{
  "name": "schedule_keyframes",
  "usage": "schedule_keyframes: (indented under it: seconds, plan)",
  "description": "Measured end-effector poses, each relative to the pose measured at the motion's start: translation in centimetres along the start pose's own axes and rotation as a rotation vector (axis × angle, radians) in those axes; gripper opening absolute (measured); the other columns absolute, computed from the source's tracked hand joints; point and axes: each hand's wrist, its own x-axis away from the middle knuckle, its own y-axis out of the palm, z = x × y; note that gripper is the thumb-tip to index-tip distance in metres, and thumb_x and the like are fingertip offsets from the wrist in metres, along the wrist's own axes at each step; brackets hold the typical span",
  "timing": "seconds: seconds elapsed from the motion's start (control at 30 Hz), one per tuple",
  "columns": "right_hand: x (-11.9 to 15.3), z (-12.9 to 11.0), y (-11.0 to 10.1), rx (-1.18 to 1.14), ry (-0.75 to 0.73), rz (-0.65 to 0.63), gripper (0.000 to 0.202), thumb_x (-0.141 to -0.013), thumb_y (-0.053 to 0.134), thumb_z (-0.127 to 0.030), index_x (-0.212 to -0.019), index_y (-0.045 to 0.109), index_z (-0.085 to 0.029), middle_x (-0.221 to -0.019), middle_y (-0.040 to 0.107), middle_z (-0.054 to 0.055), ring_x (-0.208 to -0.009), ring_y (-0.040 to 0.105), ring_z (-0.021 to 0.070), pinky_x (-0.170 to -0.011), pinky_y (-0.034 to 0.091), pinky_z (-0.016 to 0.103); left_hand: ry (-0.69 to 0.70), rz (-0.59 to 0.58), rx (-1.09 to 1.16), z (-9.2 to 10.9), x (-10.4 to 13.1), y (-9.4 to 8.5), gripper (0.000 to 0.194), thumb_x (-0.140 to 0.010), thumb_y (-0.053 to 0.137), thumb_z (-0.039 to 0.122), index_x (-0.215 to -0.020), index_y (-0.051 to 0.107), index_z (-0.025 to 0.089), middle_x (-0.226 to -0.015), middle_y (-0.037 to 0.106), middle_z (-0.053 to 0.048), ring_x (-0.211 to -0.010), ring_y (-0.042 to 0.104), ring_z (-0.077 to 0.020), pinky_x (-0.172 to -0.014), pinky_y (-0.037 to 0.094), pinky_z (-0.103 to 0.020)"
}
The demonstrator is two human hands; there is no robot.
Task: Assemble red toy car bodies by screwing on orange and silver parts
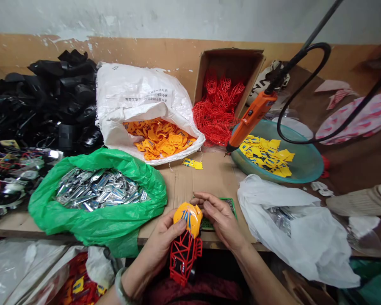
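Observation:
My left hand (165, 237) grips a toy car (184, 254) with a red lattice frame, tilted above the table's front edge. Its thumb presses on the orange printed hood panel (190, 216) at the car's upper end. Just right of the hood is my right hand (220, 218), fingers stretched out and slightly bent; whether the fingertips touch the car is unclear. Beneath this hand lies a green tray (209, 224) of small metal pieces, probably screws, partly covered. An orange electric screwdriver (252, 120) hangs tip-down on a cable, up and right of the hands.
A green bag (98, 224) holds shiny strips. Orange panels fill a white sack (142, 84). Red frames spill from a cardboard box (254, 63). Yellow panels lie in a teal basin (307, 169) and near the sack. A white plastic bag (305, 241) stands right; black parts (51, 101) are heaped left.

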Motion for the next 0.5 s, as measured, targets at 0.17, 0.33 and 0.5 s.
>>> schedule_keyframes:
  seconds: [0.17, 0.33, 0.5]
  plan:
    - [0.8, -0.4, 0.8, 0.092, 0.056, -0.100, 0.036, -0.086, 0.072, -0.047, -0.111, 0.072, -0.020, -0.104, 0.075, 0.008, -0.098, 0.069, 0.0219, -0.095, 0.054, 0.037, 0.078, 0.108, -0.138, 0.0, 0.0, 0.1, 0.037, -0.072, 0.087, 0.035, -0.102, 0.073, 0.018, -0.089, 0.074, -0.002, -0.074, 0.065, -0.0139, -0.069, 0.052, -0.022]
    - [-0.5, -1.5, -0.7, 0.256, -0.174, 0.256, 0.044, -0.086, 0.070, -0.042, -0.124, 0.064, -0.021, -0.124, 0.067, 0.013, -0.107, 0.066, 0.0239, -0.092, 0.055, 0.039, -0.032, 0.165, -0.052, -0.7, 0.3, -1.1, 0.047, -0.074, 0.084, 0.042, -0.114, 0.069, 0.020, -0.087, 0.076, -0.003, -0.066, 0.068, -0.0153, -0.063, 0.055, -0.025]
    - [-5.0, -5.6, -4.3, 0.374, -0.625, 0.757, 0.062, -0.082, 0.073, -0.037, -0.136, 0.047, -0.023, -0.144, 0.048, 0.015, -0.135, 0.047, 0.0282, -0.110, 0.040, 0.049, 0.034, 0.195, -0.058, -0.8, -0.4, -2.1, 0.047, -0.073, 0.085, 0.041, -0.109, 0.067, 0.017, -0.076, 0.075, -0.001, -0.059, 0.067, -0.0155, -0.057, 0.054, -0.025]
